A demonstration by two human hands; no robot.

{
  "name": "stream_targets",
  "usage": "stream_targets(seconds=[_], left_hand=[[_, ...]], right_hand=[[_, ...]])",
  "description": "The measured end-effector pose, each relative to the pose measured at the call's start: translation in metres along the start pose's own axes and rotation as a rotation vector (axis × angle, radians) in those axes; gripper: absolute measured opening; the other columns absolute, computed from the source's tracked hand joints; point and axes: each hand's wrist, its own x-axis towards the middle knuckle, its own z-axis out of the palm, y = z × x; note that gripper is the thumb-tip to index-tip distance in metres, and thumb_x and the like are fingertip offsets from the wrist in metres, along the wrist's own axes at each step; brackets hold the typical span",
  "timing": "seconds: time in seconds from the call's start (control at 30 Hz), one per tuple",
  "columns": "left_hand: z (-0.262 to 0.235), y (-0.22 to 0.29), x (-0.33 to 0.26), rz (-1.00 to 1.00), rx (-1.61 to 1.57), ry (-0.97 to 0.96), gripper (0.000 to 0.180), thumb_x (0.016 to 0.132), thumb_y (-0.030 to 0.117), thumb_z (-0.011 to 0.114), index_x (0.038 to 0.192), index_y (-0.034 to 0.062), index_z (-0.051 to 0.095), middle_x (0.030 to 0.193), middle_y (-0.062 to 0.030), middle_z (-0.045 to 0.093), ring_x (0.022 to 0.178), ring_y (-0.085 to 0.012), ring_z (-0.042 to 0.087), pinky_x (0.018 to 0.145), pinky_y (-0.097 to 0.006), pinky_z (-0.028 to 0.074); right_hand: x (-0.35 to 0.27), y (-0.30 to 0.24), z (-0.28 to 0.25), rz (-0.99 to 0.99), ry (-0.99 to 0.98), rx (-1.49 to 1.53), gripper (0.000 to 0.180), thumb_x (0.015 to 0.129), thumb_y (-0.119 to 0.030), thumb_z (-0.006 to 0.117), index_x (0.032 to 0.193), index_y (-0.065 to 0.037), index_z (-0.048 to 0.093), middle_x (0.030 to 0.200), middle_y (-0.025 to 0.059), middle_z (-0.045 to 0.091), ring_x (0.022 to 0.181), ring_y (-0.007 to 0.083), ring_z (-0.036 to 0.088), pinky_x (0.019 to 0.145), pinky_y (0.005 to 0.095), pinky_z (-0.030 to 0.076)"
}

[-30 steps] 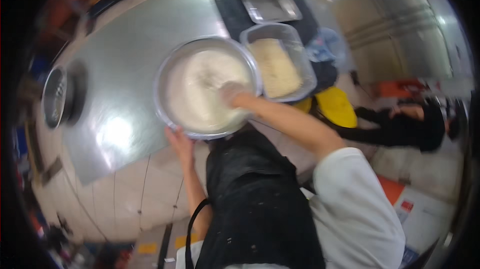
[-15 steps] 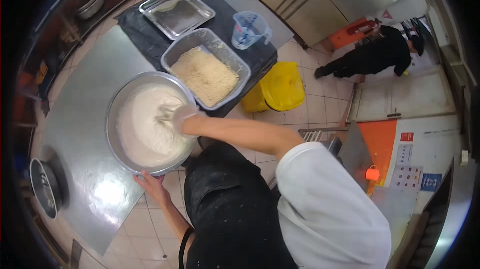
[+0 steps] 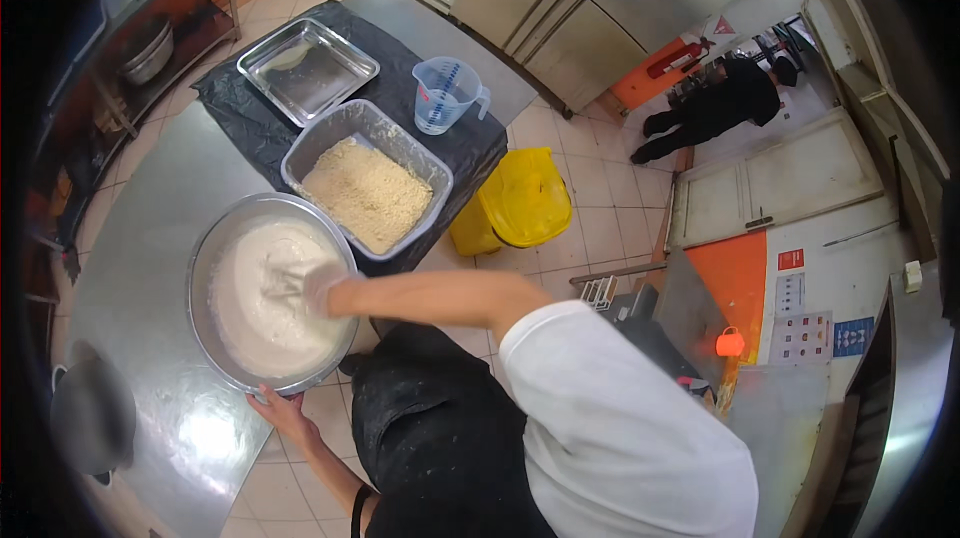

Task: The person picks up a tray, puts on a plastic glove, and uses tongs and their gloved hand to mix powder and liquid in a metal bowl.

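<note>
A large metal bowl (image 3: 204,338) of pale, wet batter (image 3: 265,323) stands at the near edge of the steel table. My right hand (image 3: 300,286), in what looks like a clear glove, is down in the batter by the bowl's right side. Its fingers are coated and smeared by motion, so their shape does not show. My left hand (image 3: 285,413) grips the bowl's outside at the near rim, the fingertips against the metal. Just beyond the bowl sits a grey plastic tub (image 3: 428,163) of crumbly, pale yellow flour mix (image 3: 365,196).
A shallow metal tray (image 3: 340,98) and a clear measuring jug (image 3: 445,98) rest on black plastic sheeting (image 3: 222,88). A yellow bin (image 3: 525,198) stands on the floor to the right. At the far left is a blurred dark pot (image 3: 92,418). A person in black (image 3: 725,103) bends near a doorway.
My view has shifted, so the table sits lower and further left. My right hand has moved within the batter. My left hand keeps its hold on the bowl. The far-left pot now looks darker and turned.
</note>
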Motion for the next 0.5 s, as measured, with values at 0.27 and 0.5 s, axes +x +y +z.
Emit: stream_targets(seconds=[0.27,0.5], left_hand=[[-0.004,-0.009,0.006,-0.058,-0.062,0.040,0.083,0.111,0.040,0.053,0.167,0.0058,0.003,0.162,-0.0313,0.031,0.138,-0.0441,0.051,0.103,-0.055,0.057],[-0.013,0.000,0.013,0.017,0.050,0.026,0.084,0.109,0.039,0.054,0.167,0.0054,0.004,0.167,-0.0256,0.023,0.140,-0.0435,0.048,0.097,-0.054,0.061]], right_hand=[[-0.044,0.000,-0.101,-0.439,-0.362,-0.336,0.025,0.086,-0.015,0.065,0.098,-0.001,0.081,0.096,0.0189,0.078,0.092,0.0346,0.077,0.077,0.0441,0.061],[-0.004,-0.053,-0.018,0.052,-0.185,0.014,0.027,0.091,-0.015,0.057,0.096,-0.003,0.081,0.094,0.0212,0.078,0.092,0.0355,0.076,0.083,0.0487,0.060]])
